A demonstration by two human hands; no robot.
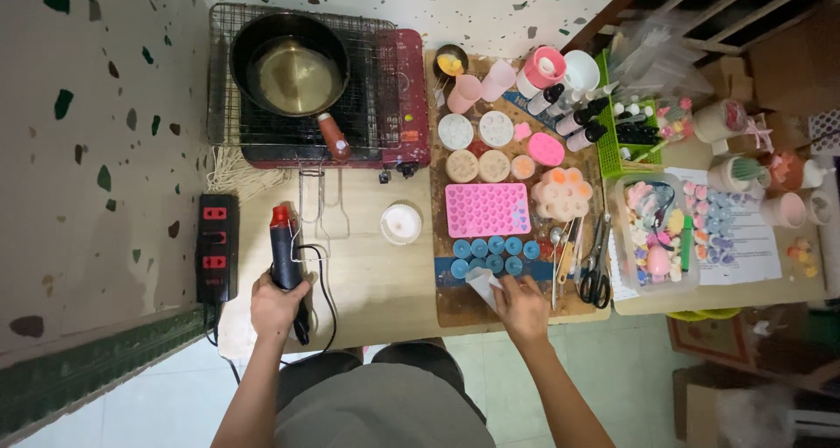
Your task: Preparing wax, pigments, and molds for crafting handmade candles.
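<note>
The wooden board (455, 304) is the landmark here. To the left of it, the left hand (278, 306) is wrapped tight around the handle of a black heat gun (284, 251) with a red nozzle, its cord trailing back toward the power strip (216, 247) further left. At the board's near edge the right hand (523, 306) pinches a small white cup (483, 283) between closed fingertips, just in front of two rows of small blue cups (495, 255). Beyond those, mid-board, lies a pink mould (486, 209).

To do this well, I judge the cup should be kept upright and level in a light grip, so it neither tips nor crushes. The heat gun's nozzle is best pointed away from the cord, the cups and the moulds. A pair of scissors (598, 269) lies at the board's right edge, close enough to snag a sleeve.
</note>
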